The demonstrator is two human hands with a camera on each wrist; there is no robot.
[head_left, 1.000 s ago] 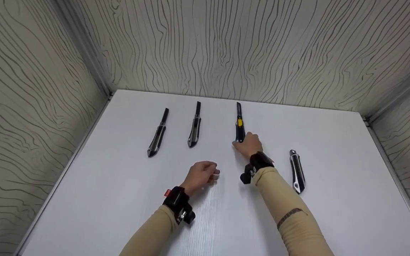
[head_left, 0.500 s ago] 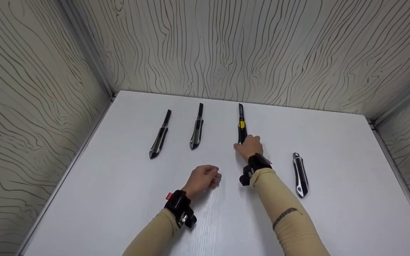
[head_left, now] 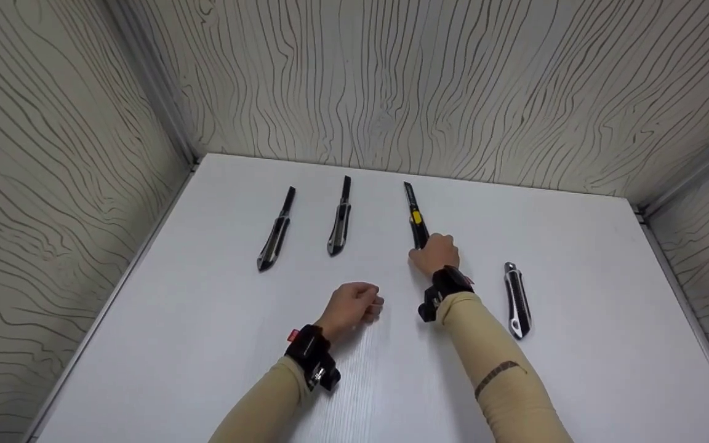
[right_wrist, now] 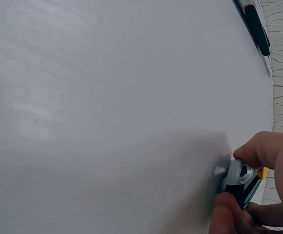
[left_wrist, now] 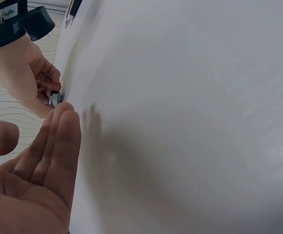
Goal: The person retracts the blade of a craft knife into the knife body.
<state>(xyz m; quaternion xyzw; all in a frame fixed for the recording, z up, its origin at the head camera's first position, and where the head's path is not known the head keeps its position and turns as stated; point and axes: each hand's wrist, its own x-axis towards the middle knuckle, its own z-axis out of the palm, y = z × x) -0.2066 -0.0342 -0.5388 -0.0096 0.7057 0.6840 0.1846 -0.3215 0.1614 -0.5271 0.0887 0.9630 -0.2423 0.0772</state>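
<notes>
Nearest me, my left sleeve (head_left: 262, 403) and right sleeve (head_left: 505, 375), both beige, reach over the white tabletop (head_left: 164, 344), the right one crossed by a narrow dark band. A black wrist camera (head_left: 310, 352) with a small red tag is strapped above my left hand (head_left: 348, 307), which is relaxed and holds nothing; the left wrist view shows its fingers extended and lying together, thumb apart. Out to the right, near my right forearm, a black-and-silver snap-off knife (head_left: 517, 301) lies on the tabletop, its silver tip pointing away from me and its holed end towards me. Farther forward, my right hand (head_left: 437, 253) grips the butt of the yellow-slider snap-off knife (head_left: 418, 218) between thumb and curled fingers. That knife is right of centre, its dark blade extended towards the back edge and leaning slightly left; I cannot tell whether its tip touches the tabletop. To its left, well apart from both hands, lie the leftmost snap-off knife (head_left: 274, 239) and the middle snap-off knife (head_left: 339, 226), dark blades extended and pointing away from me. Behind everything stands the wood-grain-patterned back wall (head_left: 379, 86).
</notes>
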